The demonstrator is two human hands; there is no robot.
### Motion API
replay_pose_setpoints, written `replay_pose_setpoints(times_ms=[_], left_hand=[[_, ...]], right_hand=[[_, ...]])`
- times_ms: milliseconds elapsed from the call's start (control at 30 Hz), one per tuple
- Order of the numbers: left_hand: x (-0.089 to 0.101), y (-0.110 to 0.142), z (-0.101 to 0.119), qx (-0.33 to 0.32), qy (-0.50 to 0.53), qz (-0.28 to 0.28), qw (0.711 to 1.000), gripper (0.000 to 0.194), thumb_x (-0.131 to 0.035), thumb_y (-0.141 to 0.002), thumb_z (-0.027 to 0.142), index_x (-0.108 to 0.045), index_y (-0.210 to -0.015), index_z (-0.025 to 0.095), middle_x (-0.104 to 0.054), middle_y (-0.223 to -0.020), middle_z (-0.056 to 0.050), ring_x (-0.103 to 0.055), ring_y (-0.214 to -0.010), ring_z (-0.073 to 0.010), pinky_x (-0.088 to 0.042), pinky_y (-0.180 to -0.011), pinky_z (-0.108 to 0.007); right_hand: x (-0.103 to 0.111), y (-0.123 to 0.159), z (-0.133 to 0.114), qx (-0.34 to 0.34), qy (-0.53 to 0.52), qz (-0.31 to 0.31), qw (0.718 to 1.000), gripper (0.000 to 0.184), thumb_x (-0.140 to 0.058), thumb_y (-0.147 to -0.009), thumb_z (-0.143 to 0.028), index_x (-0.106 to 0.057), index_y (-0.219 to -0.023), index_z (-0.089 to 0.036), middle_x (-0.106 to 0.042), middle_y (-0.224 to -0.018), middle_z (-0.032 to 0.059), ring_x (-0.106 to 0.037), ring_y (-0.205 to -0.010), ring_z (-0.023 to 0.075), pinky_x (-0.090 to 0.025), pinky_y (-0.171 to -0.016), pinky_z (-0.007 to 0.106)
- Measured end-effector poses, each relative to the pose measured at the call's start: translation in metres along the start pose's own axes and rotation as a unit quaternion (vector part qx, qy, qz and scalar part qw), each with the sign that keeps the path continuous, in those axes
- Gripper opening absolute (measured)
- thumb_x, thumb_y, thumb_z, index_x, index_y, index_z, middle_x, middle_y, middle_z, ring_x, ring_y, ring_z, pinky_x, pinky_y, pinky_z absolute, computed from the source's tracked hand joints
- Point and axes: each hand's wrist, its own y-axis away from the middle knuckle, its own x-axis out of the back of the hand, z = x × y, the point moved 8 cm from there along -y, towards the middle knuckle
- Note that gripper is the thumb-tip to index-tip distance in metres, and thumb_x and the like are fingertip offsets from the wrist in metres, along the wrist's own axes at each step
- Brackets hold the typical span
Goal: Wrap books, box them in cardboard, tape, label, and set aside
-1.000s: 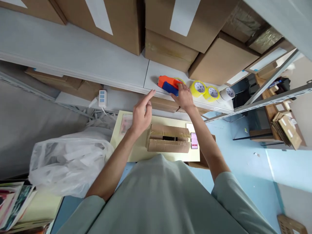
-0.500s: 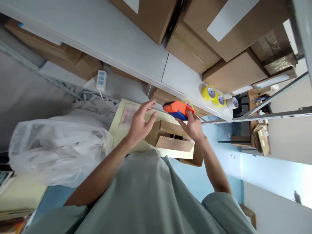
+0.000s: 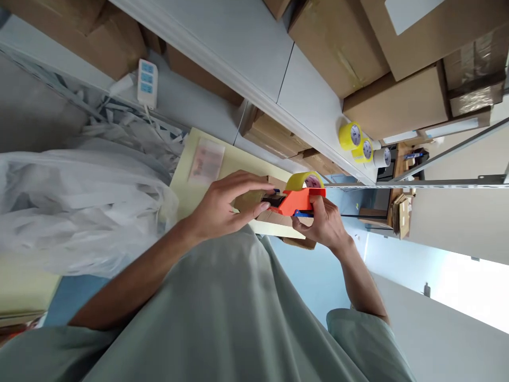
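My right hand [image 3: 324, 220] is wrapped round the handle of an orange and blue tape dispenser [image 3: 296, 201]. A yellow tape roll [image 3: 296, 181] sits on the dispenser. At its dark front end, my left hand [image 3: 226, 204] has thumb and fingers on either side, pinching the tip; whether tape is between them I cannot make out. Under both hands lies a cardboard box [image 3: 274, 216], largely hidden by them and the dispenser. The box rests on a pale yellow table top [image 3: 185, 172].
A large white plastic bag [image 3: 79, 207] bulges at the left. A power strip [image 3: 147, 84] hangs by the shelf [image 3: 254, 63]. Spare tape rolls [image 3: 350, 136] and several cardboard boxes [image 3: 338, 48] stand on that shelf. A printed sheet [image 3: 207, 161] lies on the table.
The dispenser has turned, so its tape roll now shows on top, and has come lower over the box. My left hand has moved right and closed on its front end.
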Motion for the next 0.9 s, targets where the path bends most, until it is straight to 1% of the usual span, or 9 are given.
replay_pose_setpoints(times_ms=[133, 300, 367, 433, 500, 567, 667, 767, 900], left_hand=[[0.003, 0.01, 0.003, 0.0, -0.008, -0.007, 1.0, 0.03, -0.079, -0.101, 0.05, -0.083, -0.124, 0.03, -0.085, -0.118, -0.004, -0.081, -0.11, -0.0272, -0.068, -0.106, -0.046], [0.006, 0.016, 0.008, -0.015, -0.021, -0.01, 1.0, 0.027, -0.073, -0.104, 0.041, -0.081, -0.127, 0.029, -0.085, -0.116, -0.004, -0.081, -0.105, -0.0238, -0.067, -0.099, -0.04], [0.005, 0.017, 0.006, 0.007, -0.014, -0.016, 1.0, 0.029, -0.072, -0.104, 0.039, -0.079, -0.13, 0.028, -0.085, -0.113, -0.004, -0.08, -0.105, -0.0227, -0.066, -0.099, -0.037], [0.002, 0.018, 0.002, 0.044, 0.008, -0.017, 0.999, 0.031, -0.071, -0.105, 0.037, -0.077, -0.133, 0.026, -0.086, -0.112, -0.004, -0.08, -0.103, -0.021, -0.064, -0.099, -0.035], [-0.002, 0.019, -0.006, 0.091, 0.046, -0.017, 0.995, 0.033, -0.072, -0.104, 0.038, -0.076, -0.134, 0.025, -0.085, -0.111, -0.004, -0.079, -0.1, -0.0197, -0.064, -0.096, -0.033], [-0.01, 0.021, -0.017, 0.148, 0.092, -0.024, 0.984, 0.034, -0.077, -0.101, 0.042, -0.077, -0.129, 0.023, -0.084, -0.108, -0.005, -0.079, -0.096, -0.02, -0.064, -0.09, -0.032], [-0.023, 0.024, -0.037, 0.223, 0.154, -0.034, 0.962, 0.036, -0.082, -0.096, 0.054, -0.079, -0.11, 0.021, -0.081, -0.098, -0.006, -0.076, -0.087, -0.0211, -0.062, -0.079, -0.032], [-0.033, 0.027, -0.055, 0.259, 0.187, -0.03, 0.947, 0.043, -0.082, -0.092, 0.062, -0.077, -0.095, 0.02, -0.077, -0.09, -0.005, -0.072, -0.081, -0.0195, -0.058, -0.073, -0.031], [-0.051, 0.037, -0.079, 0.29, 0.237, -0.018, 0.927, 0.047, -0.083, -0.088, 0.066, -0.078, -0.095, 0.019, -0.073, -0.085, -0.004, -0.066, -0.077, -0.0173, -0.053, -0.07, -0.029]], right_hand=[[0.006, -0.002, -0.011, 0.006, -0.009, -0.029, 1.0, 0.044, -0.071, -0.099, -0.054, -0.058, -0.131, -0.026, -0.078, -0.096, 0.0082, -0.08, -0.085, 0.0306, -0.072, -0.075, 0.045], [0.013, -0.006, -0.027, 0.041, -0.006, -0.042, 0.998, 0.048, -0.071, -0.097, -0.053, -0.057, -0.134, -0.025, -0.078, -0.095, 0.0079, -0.078, -0.08, 0.0282, -0.069, -0.071, 0.042], [0.014, -0.007, -0.031, 0.042, -0.005, -0.055, 0.998, 0.053, -0.073, -0.095, -0.054, -0.056, -0.134, -0.023, -0.078, -0.093, 0.0074, -0.076, -0.076, 0.0269, -0.067, -0.068, 0.04], [0.014, -0.007, -0.033, 0.038, -0.006, -0.075, 0.996, 0.055, -0.074, -0.093, -0.054, -0.056, -0.134, -0.021, -0.079, -0.09, 0.0069, -0.075, -0.073, 0.0257, -0.064, -0.066, 0.038], [0.014, -0.007, -0.033, 0.024, -0.012, -0.101, 0.995, 0.055, -0.072, -0.095, -0.055, -0.058, -0.133, -0.019, -0.079, -0.09, 0.007, -0.076, -0.073, 0.0252, -0.062, -0.067, 0.037], [0.013, -0.008, -0.03, -0.005, -0.015, -0.135, 0.991, 0.055, -0.07, -0.096, -0.061, -0.061, -0.131, -0.019, -0.08, -0.09, 0.0075, -0.076, -0.074, 0.0256, -0.06, -0.069, 0.036], [0.01, -0.012, -0.026, -0.059, -0.018, -0.2, 0.978, 0.061, -0.071, -0.097, -0.073, -0.066, -0.129, -0.021, -0.081, -0.089, 0.0072, -0.077, -0.076, 0.0263, -0.057, -0.071, 0.035], [0.007, -0.017, -0.025, -0.107, -0.014, -0.257, 0.96, 0.065, -0.07, -0.098, -0.078, -0.07, -0.13, -0.022, -0.081, -0.087, 0.0062, -0.078, -0.079, 0.0273, -0.053, -0.072, 0.034], [0.003, -0.024, -0.026, -0.163, 0.034, -0.329, 0.929, 0.06, -0.068, -0.1, -0.08, -0.074, -0.116, -0.023, -0.081, -0.085, 0.0066, -0.078, -0.082, 0.028, -0.049, -0.071, 0.032]])
